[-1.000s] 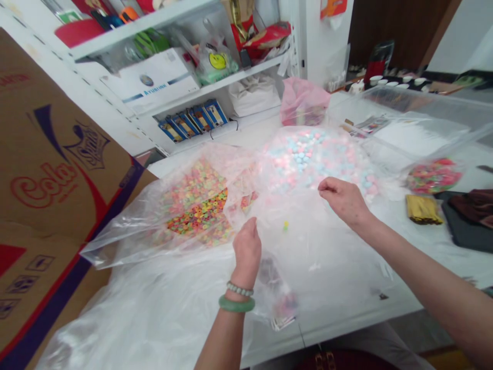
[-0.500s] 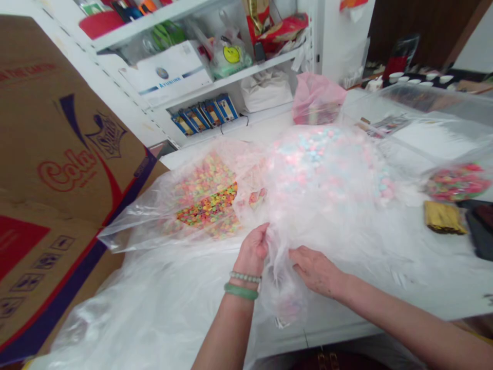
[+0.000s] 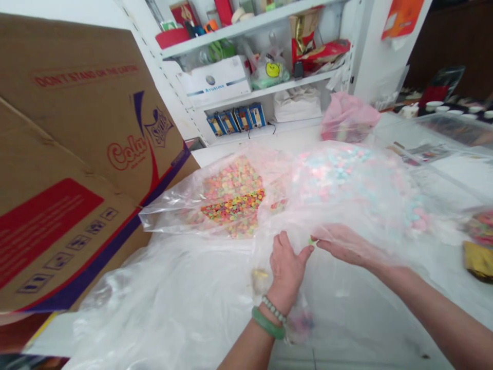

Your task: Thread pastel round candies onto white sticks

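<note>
My left hand [image 3: 287,264], with a beaded bracelet and a green bangle, reaches over clear plastic with its thumb apart from its fingers. The thumb tip is close to a small green piece [image 3: 311,241]. My right hand [image 3: 344,245] has its fingertips closed at that piece; thin clear film appears to cover part of this hand. Below my left wrist lies a small clear bag [image 3: 302,324] with blurred pink and purple contents. Behind the hands are a large bag of colourful ring-shaped pieces [image 3: 234,198] and a large bag of pastel pink and blue pieces [image 3: 335,167].
A tall cardboard carton [image 3: 88,169] stands at the left. Loose clear plastic [image 3: 173,293] covers the front left of the table. A white shelf [image 3: 265,92] and a pink bag [image 3: 348,118] are behind. At the right lies a gold bundle [image 3: 477,259].
My hands have moved from the gathered neck of the small bag. My right hand is higher and at a small green piece; my left thumb now stretches toward it. The view has turned left.
</note>
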`<state>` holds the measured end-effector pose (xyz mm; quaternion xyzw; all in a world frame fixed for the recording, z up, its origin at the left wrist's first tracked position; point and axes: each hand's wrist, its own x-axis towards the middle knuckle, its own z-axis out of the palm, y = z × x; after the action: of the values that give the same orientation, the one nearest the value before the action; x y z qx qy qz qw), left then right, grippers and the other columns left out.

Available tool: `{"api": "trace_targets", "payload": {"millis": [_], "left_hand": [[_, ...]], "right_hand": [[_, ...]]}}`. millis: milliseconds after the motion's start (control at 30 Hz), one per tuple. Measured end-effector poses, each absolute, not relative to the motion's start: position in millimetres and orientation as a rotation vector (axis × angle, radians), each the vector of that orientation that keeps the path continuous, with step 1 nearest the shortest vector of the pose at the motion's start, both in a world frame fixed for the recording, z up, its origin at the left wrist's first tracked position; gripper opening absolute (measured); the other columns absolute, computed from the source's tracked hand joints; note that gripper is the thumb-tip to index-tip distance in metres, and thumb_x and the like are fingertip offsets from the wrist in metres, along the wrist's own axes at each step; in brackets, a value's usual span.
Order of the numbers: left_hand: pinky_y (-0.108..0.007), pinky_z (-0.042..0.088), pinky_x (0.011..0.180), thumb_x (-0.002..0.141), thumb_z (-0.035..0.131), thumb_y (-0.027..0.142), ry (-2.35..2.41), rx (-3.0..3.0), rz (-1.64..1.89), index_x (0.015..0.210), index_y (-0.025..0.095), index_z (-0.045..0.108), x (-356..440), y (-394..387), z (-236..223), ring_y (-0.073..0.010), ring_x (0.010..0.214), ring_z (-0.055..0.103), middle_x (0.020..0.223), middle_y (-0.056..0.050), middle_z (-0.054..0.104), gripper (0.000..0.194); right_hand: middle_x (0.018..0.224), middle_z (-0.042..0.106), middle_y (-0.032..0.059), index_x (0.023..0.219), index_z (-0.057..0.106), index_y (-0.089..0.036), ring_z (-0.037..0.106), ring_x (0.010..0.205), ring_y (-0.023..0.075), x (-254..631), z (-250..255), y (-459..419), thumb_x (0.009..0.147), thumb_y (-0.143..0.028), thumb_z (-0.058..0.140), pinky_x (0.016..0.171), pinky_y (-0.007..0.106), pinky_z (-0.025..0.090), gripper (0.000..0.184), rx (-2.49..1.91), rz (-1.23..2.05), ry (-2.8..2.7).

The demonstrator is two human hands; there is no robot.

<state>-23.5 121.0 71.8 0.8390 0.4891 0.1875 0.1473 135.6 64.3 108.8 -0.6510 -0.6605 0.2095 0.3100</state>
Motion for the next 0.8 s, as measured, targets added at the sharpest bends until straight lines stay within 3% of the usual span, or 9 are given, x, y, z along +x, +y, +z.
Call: {"api": "trace_targets", "payload": {"millis": [67, 133, 233, 333, 400, 467, 600, 667, 800], "left_hand": [[-0.043, 0.043, 0.085, 0.073, 0.062, 0.035, 1.414, 2.377, 0.502, 0.126, 0.009, 0.044, -21.2, 135.6, 64.4, -0.0327, 0.105, 0.053, 0.118, -0.020, 0.053, 0.061], [-0.043, 0.040, 0.088, 0.072, 0.058, 0.018, 1.375, 2.199, 0.518, 0.119, 0.011, 0.053, -20.6, 149.1, 58.0, -0.0306, 0.102, 0.055, 0.108, -0.017, 0.060, 0.048], [-0.038, 0.042, 0.085, 0.068, 0.052, 0.009, 1.266, 1.899, 0.535, 0.093, 0.013, 0.067, -22.0, 167.4, 51.9, -0.0245, 0.089, 0.060, 0.086, -0.009, 0.066, 0.030], [-0.028, 0.045, 0.071, 0.064, 0.059, 0.014, 1.089, 1.630, 0.525, 0.073, 0.015, 0.066, -26.1, 183.1, 53.6, -0.0170, 0.072, 0.060, 0.072, -0.002, 0.064, 0.012], [-0.024, 0.046, 0.068, 0.060, 0.065, 0.015, 0.928, 1.285, 0.561, 0.074, 0.015, 0.065, -29.1, 190.4, 59.2, -0.0130, 0.067, 0.059, 0.073, 0.000, 0.064, 0.015], [-0.025, 0.047, 0.070, 0.057, 0.069, 0.013, 0.766, 0.934, 0.600, 0.078, 0.017, 0.063, -30.2, 194.5, 65.0, -0.0122, 0.069, 0.060, 0.077, 0.001, 0.066, 0.022], [-0.039, 0.049, 0.080, 0.064, 0.064, 0.014, 0.638, 0.556, 0.643, 0.080, 0.021, 0.059, -21.9, 197.6, 62.6, -0.0214, 0.092, 0.063, 0.094, -0.002, 0.067, 0.018], [-0.039, 0.049, 0.083, 0.066, 0.059, 0.013, 0.709, 0.487, 0.690, 0.078, 0.020, 0.058, -14.4, 198.8, 52.3, -0.0212, 0.095, 0.062, 0.092, -0.003, 0.067, 0.015], [-0.027, 0.051, 0.073, 0.060, 0.052, 0.004, 0.844, 0.497, 0.720, 0.071, 0.019, 0.054, -4.7, 199.8, 29.9, -0.0127, 0.069, 0.062, 0.067, 0.002, 0.062, 0.019]], "right_hand": [[0.081, 0.068, 0.0048, 0.085, 0.065, -0.018, 0.062, 0.077, 0.0185, 152.8, 126.9, 69.9, 0.082, -0.026, 0.047, 0.072, 0.033, 0.049, 0.020, -1.536, 0.810, -1.604], [0.098, 0.067, 0.0076, 0.103, 0.062, -0.018, 0.062, 0.091, 0.0209, 169.8, 138.1, 74.7, 0.082, -0.030, 0.048, 0.078, 0.035, 0.049, 0.028, -1.333, 0.881, -1.363], [0.131, 0.051, 0.0083, 0.128, 0.046, -0.025, 0.048, 0.119, 0.0246, 190.6, 138.2, 79.4, 0.080, -0.030, 0.052, 0.092, 0.043, 0.043, 0.049, -1.393, 0.519, -1.238], [0.145, 0.035, 0.0083, 0.137, 0.037, -0.024, 0.028, 0.132, 0.0301, 199.6, 124.4, 80.0, 0.073, -0.018, 0.057, 0.104, 0.053, 0.025, 0.067, -1.778, 0.056, -1.495], [0.144, 0.037, 0.0104, 0.139, 0.033, -0.021, 0.029, 0.130, 0.0320, 199.8, 113.6, 80.0, 0.071, -0.007, 0.053, 0.105, 0.056, 0.016, 0.072, -1.981, -0.228, -1.687], [0.128, 0.053, 0.0116, 0.134, 0.040, -0.019, 0.043, 0.118, 0.0297, 200.2, 105.2, 81.2, 0.073, -0.001, 0.047, 0.104, 0.056, 0.014, 0.065, -2.135, -0.406, -1.763], [0.085, 0.065, 0.0096, 0.095, 0.065, -0.016, 0.054, 0.090, 0.0249, 216.7, 98.4, 84.9, 0.080, -0.009, 0.044, 0.092, 0.042, 0.034, 0.026, -2.368, -0.340, -1.633], [0.086, 0.066, 0.0098, 0.089, 0.065, -0.016, 0.056, 0.089, 0.0233, 231.7, 97.7, 83.8, 0.081, -0.011, 0.042, 0.084, 0.035, 0.039, 0.026, -2.376, -0.252, -1.466], [0.099, 0.067, 0.0084, 0.099, 0.065, -0.016, 0.058, 0.095, 0.0226, 251.8, 99.2, 68.7, 0.080, -0.012, 0.040, 0.083, 0.034, 0.044, 0.031, -2.327, -0.200, -1.167]]}}
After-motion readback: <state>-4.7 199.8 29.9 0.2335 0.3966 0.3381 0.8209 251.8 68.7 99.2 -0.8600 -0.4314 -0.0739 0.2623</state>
